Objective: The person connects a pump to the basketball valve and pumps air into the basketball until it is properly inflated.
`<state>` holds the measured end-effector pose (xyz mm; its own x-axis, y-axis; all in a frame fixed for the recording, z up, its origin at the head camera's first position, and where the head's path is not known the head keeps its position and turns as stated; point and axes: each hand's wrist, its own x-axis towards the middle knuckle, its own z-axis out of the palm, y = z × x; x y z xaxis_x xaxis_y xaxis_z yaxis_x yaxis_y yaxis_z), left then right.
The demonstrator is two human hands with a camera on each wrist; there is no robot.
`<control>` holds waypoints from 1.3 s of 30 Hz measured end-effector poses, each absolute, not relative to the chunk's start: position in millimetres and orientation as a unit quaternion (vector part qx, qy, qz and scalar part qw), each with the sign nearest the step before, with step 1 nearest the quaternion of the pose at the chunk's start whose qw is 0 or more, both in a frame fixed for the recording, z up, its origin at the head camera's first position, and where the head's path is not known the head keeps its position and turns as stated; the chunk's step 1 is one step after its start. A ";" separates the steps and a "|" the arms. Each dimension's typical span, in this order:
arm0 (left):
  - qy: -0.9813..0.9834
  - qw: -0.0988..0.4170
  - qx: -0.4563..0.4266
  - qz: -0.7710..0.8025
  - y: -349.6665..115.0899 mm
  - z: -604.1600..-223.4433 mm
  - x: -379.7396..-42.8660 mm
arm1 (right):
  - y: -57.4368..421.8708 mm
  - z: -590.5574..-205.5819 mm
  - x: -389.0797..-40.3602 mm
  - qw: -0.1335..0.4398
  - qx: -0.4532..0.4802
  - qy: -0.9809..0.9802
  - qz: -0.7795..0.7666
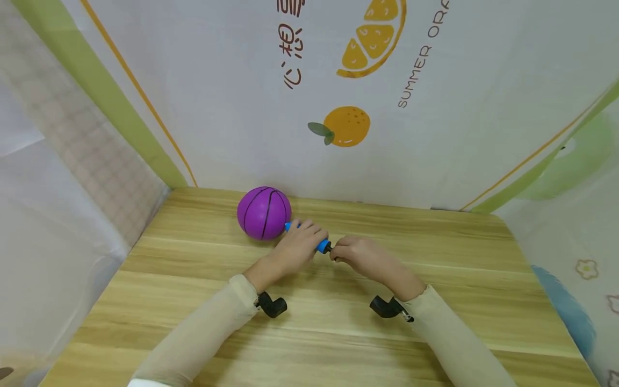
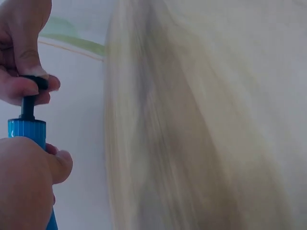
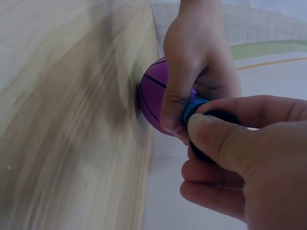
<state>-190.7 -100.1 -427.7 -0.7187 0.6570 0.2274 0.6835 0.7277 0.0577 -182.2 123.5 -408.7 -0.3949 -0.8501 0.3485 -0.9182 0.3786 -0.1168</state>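
A blue hand pump (image 1: 323, 246) with a black plunger is held between both hands above the table. My left hand (image 1: 297, 244) wraps its fingers round the blue barrel. At the other end, my right hand (image 1: 360, 255) grips the black handle (image 2: 42, 83) between thumb and fingers. A short length of black rod (image 2: 28, 106) shows between handle and barrel in the left wrist view. The pump's far blue end reaches the side of a purple ball (image 1: 263, 214) with black lines; the tip there is hidden.
The ball rests on a wood-grain table (image 1: 309, 344) near its back edge. Behind stands a white cloth (image 1: 232, 107) printed with oranges and lettering. More patterned cloth (image 1: 590, 226) hangs at the sides. Black camera mounts (image 1: 273, 306) stick out from both wrists.
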 end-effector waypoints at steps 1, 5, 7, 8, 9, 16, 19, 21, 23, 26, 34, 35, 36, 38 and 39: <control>-0.924 0.098 -0.363 -0.072 -100.8 -427.6 -191.6 | 123.8 -408.2 -182.1 0.119 0.537 -0.822 0.148; -0.922 0.097 -0.367 -0.080 -106.4 -424.6 -193.4 | 121.9 -406.2 -180.0 0.126 0.537 -0.821 0.147; -0.921 0.099 -0.367 -0.081 -109.2 -422.9 -194.2 | 122.2 -404.5 -178.9 0.132 0.541 -0.818 0.145; -0.922 0.099 -0.366 -0.080 -110.6 -422.0 -194.5 | 122.6 -403.8 -178.2 0.136 0.543 -0.816 0.144; -0.922 0.098 -0.365 -0.080 -112.0 -421.2 -194.8 | 123.6 -403.1 -177.3 0.140 0.545 -0.814 0.143; -0.920 0.097 -0.370 -0.081 -116.1 -419.1 -196.0 | 145.3 -398.6 -162.4 0.159 0.555 -0.804 0.144; -0.919 0.095 -0.374 -0.084 -116.0 -418.9 -195.9 | 159.3 -396.0 -153.4 0.160 0.554 -0.803 0.150; -0.918 0.094 -0.375 -0.086 -116.1 -418.5 -195.7 | 167.7 -394.7 -148.1 0.159 0.553 -0.802 0.160; -0.917 0.095 -0.376 -0.089 -116.3 -418.0 -195.4 | 173.8 -393.0 -143.6 0.157 0.549 -0.803 0.171; -0.916 0.098 -0.378 -0.092 -116.2 -417.6 -195.3 | 178.6 -392.4 -139.7 0.155 0.544 -0.804 0.183; -0.914 0.108 -0.381 -0.088 -113.8 -419.9 -195.4 | 173.3 -399.6 -143.8 0.177 0.550 -0.800 0.161; -0.914 0.109 -0.381 -0.089 -113.6 -420.0 -195.0 | 171.6 -400.4 -145.2 0.174 0.549 -0.802 0.159; -0.914 0.112 -0.381 -0.090 -113.4 -420.2 -194.7 | 169.6 -400.7 -146.7 0.173 0.548 -0.804 0.157; -0.914 0.114 -0.379 -0.088 -113.0 -420.5 -194.2 | 165.3 -400.9 -149.8 0.166 0.544 -0.809 0.150; -0.915 0.114 -0.378 -0.087 -112.7 -420.9 -194.0 | 163.0 -400.3 -151.1 0.162 0.542 -0.812 0.147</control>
<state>-194.0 -112.7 -420.9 -0.6879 0.6717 0.2750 0.7115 0.6990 0.0725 -151.1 163.0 -400.3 -0.3603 -0.8322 0.4214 -0.9272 0.3693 -0.0634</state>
